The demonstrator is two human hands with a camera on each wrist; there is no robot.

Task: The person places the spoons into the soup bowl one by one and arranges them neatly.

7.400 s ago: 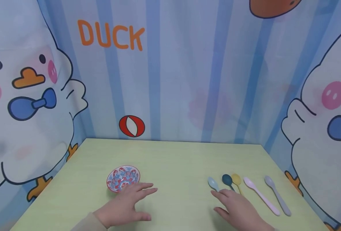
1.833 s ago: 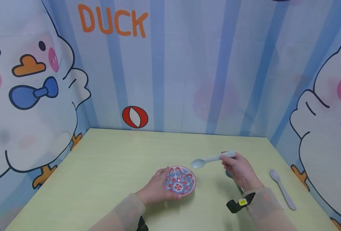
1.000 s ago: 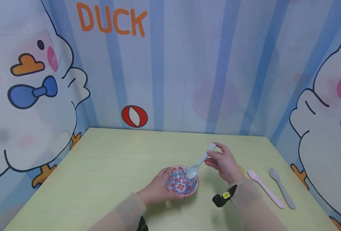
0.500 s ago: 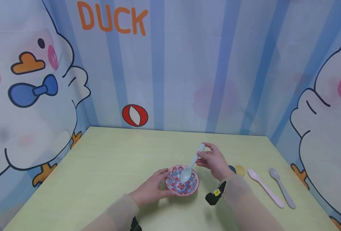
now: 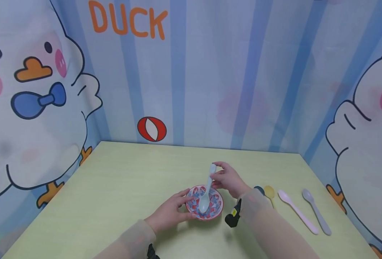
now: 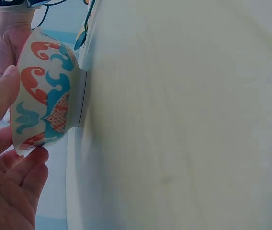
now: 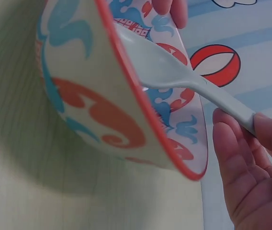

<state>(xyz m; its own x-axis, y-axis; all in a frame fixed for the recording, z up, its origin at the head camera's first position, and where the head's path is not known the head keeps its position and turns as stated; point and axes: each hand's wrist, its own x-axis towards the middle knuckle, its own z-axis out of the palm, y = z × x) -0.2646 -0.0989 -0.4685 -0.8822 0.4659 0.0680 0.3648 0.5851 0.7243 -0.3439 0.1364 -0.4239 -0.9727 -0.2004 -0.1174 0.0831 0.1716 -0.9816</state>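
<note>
The bowl (image 5: pixel 217 205) is held at its rim by the left grip (image 5: pixel 168 213). The spoon (image 5: pixel 207 190), its head inside the bowl, is pinched by the handle in the right grip (image 5: pixel 228 180). Four other spoons (image 5: pixel 298 213) are seen right of the bowl.

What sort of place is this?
Perhaps a staged play corner: a blue-striped cloth-like backdrop with white cartoon ducks, a pale yellow flat tabletop and a round red-and-blue patterned bowl.

Head cam looks forward-down from farther back; wrist cams share the round red-blue-white patterned bowl (image 6: pixel 50 96) side-on, super close.
</note>
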